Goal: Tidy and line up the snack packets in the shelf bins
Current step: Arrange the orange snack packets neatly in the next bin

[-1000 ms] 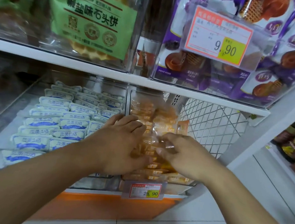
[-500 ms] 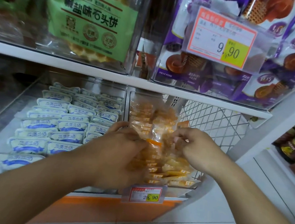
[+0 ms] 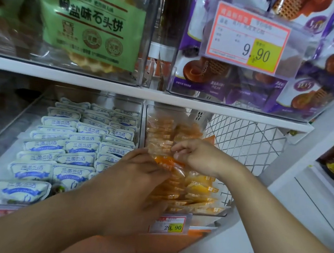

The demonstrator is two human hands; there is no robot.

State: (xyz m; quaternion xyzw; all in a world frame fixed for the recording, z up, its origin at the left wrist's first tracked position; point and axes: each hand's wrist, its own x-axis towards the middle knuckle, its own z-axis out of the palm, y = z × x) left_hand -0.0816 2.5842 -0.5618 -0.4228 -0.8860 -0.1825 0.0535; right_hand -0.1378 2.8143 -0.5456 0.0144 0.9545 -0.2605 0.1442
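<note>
- Shop shelf [image 3: 125, 91], lower tier: orange packets [image 3: 197, 190] fill the right-hand bin [image 3: 205, 214].
- Both hands work there; right hand [image 3: 197, 156] pinches one packet [image 3: 167, 163], left hand's [image 3: 137, 186] fingers hidden.
- Light, crinkly, slippery wrappers look best held by their edges.

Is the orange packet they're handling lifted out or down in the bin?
Lifted: the orange packet is raised above the rows, pinched between left hand and right hand.

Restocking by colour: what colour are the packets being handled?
Orange packets, clearest in the head view.
</note>
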